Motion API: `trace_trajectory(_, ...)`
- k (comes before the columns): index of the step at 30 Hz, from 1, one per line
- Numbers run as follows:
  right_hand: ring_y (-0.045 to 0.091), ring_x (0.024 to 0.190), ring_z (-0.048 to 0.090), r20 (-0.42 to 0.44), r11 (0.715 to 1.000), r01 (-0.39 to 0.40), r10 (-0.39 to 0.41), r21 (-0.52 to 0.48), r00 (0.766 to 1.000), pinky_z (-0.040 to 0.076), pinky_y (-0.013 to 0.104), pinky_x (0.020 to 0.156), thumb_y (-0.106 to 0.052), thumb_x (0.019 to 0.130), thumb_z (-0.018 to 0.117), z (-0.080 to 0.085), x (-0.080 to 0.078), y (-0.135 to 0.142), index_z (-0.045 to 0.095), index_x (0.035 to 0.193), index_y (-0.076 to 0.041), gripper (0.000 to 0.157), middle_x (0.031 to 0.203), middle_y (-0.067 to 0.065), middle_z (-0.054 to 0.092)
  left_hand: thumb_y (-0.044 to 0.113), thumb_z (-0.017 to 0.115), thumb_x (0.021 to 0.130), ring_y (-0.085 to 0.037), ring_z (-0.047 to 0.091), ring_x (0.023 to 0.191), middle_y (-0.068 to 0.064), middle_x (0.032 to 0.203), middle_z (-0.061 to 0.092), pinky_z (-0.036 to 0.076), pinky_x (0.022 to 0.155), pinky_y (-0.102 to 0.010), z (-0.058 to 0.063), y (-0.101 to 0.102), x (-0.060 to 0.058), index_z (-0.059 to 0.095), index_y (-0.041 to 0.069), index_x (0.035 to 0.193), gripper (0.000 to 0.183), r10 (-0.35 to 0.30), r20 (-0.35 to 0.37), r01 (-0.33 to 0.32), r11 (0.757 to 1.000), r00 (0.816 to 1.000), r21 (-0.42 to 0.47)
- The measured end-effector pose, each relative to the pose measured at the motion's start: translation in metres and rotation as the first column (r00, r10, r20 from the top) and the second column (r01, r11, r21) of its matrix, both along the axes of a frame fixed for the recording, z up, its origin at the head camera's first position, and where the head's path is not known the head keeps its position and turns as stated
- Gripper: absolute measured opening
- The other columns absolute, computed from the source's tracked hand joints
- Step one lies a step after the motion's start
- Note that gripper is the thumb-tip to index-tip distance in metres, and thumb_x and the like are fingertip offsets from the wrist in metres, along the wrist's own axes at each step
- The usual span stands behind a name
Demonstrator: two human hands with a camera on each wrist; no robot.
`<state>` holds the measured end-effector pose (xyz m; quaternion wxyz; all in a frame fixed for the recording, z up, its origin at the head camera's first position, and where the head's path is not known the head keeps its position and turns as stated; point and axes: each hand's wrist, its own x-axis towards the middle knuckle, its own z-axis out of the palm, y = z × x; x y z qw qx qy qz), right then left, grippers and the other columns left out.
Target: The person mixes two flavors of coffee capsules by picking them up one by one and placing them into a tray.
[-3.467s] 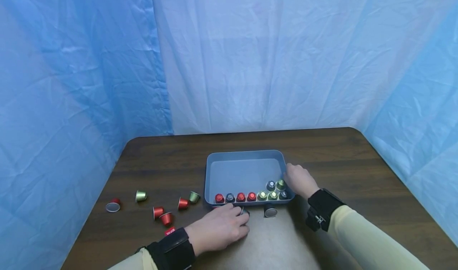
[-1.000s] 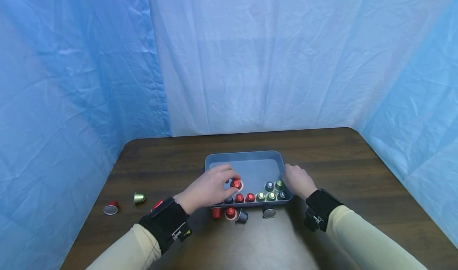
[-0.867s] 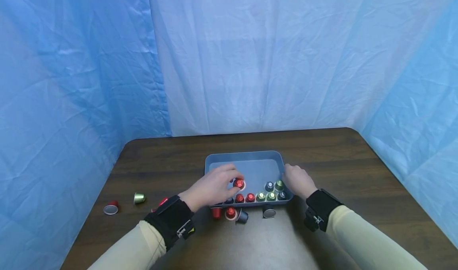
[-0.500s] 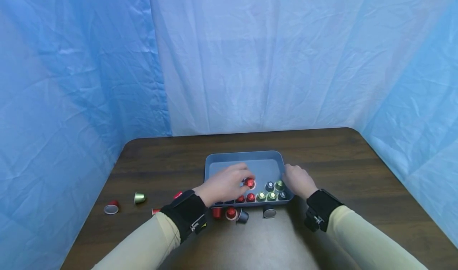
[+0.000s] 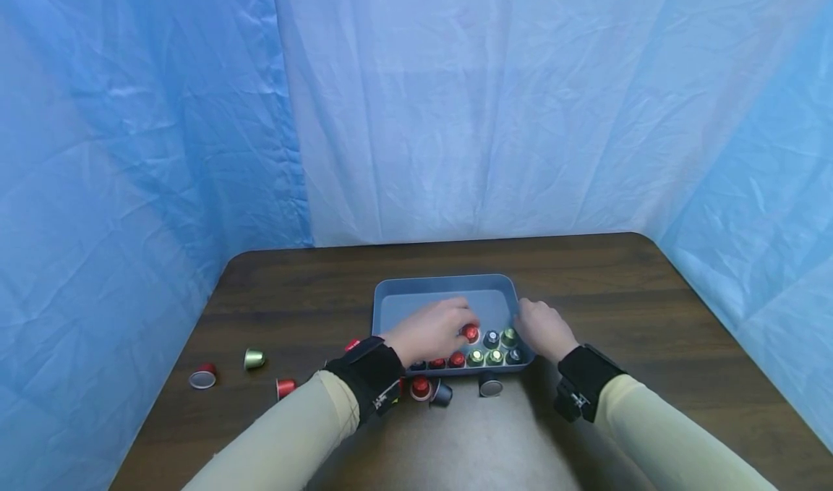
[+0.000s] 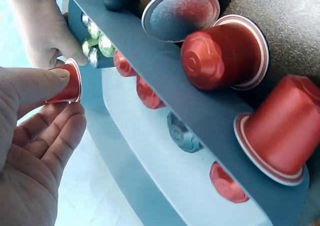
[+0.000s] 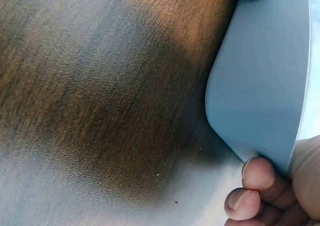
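one red capsule pinched at the tray

nearest, two pale sleeves rise into the head view, each wrist in a black strap. just outside the tray's near wall sits a front red pod with a tipped dark pod beside it; farther right, a lone dark pod lies with its lid toward the person. the left wrist view adds an outer red pod by that wall, mostly covered by the left arm in the head view, and an end red pod of the inside row, hidden from above.

the left hand reaches over that row, thumb and fingers gripping the red capsule just left of a second-row dark pod; whether the capsule touches the tray floor cannot be told. the right hand grips the tray's right edge; only the right wrist view shows its fingertips curled at the outer wall.

well to the left, a green pod lies on the worktop. beyond hangs blue cloth.
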<state>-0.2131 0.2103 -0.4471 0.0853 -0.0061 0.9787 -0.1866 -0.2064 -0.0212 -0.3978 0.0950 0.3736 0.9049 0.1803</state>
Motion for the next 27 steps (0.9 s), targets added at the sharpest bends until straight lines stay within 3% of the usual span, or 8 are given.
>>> trace_trajectory(14,0.021,0.072,0.062,-0.001,1.0,0.002,-0.002,0.003,1.0,0.056,0.035,0.065,-0.012,0.102,0.056,-0.002,-0.001,0.002,0.06,0.115,0.008,0.024,0.087,0.014,0.064,0.014,0.075,0.094,-0.007,0.057,0.091,0.004,0.106,0.06,0.051,0.081,-0.021,-0.024,0.016,-0.012,0.072,0.014,0.124,0.031,0.011,-0.02,-0.012,0.999,1.0,-0.049)
trace_trajectory(27,0.02,0.069,0.061,-0.022,1.0,-0.011,0.012,0.012,1.0,0.055,0.034,0.062,-0.012,0.102,0.056,-0.003,-0.001,0.003,0.061,0.111,0.008,0.022,0.084,0.012,0.063,0.016,0.075,0.094,-0.008,0.058,0.09,0.003,0.107,0.061,0.053,0.084,-0.023,-0.037,0.022,-0.011,0.071,0.016,0.127,0.033,0.024,-0.039,-0.027,0.996,0.999,-0.088)
